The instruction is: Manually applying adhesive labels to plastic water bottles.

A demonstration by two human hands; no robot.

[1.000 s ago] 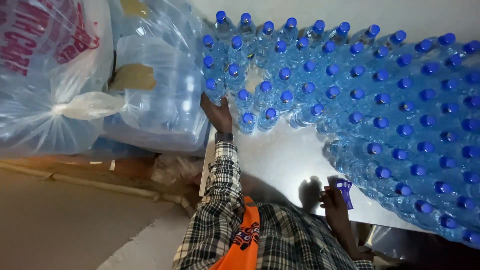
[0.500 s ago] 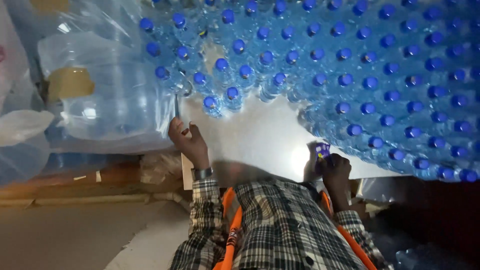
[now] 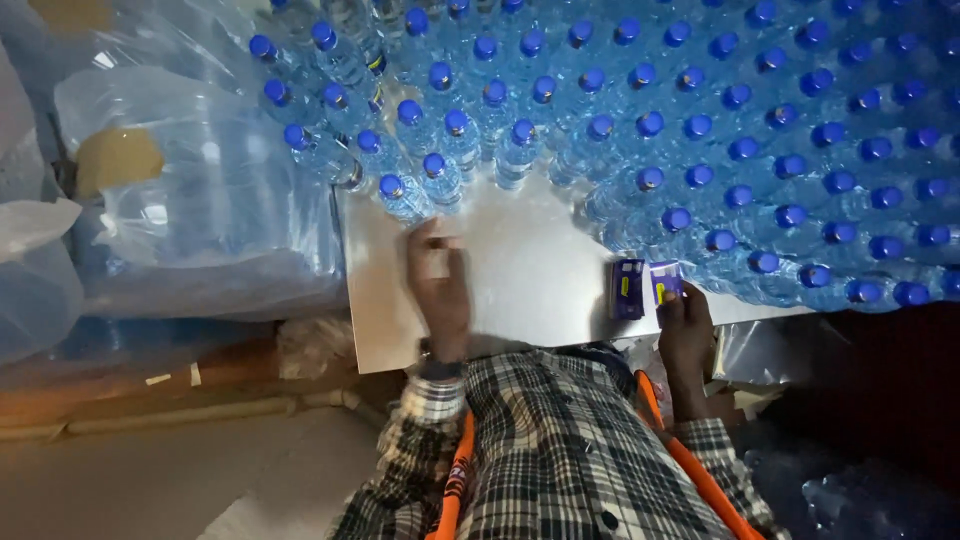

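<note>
dozens of blue-capped water bottles (image 3: pixel 700 130) crowd the metal table (image 3: pixel 540 290); right hand (image 3: pixel 685 320) pinches a small blue label (image 3: pixel 665 282), left hand (image 3: pixel 437 285) blurred, spread flat, empty.

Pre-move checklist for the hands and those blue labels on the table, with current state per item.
1. Right hand grips the blue label strip: ok.
2. Left hand free of any object: cannot tell, it is motion-blurred over the metal table.
3. Bare table surface between the hands: ok.
4. Nearest blue-capped bottles upright: ok.
5. Second blue label piece lies apart from the right hand: ok.
6. Plastic-wrapped bottle pack off the table's work area: ok, it sits beside the left edge.
</note>
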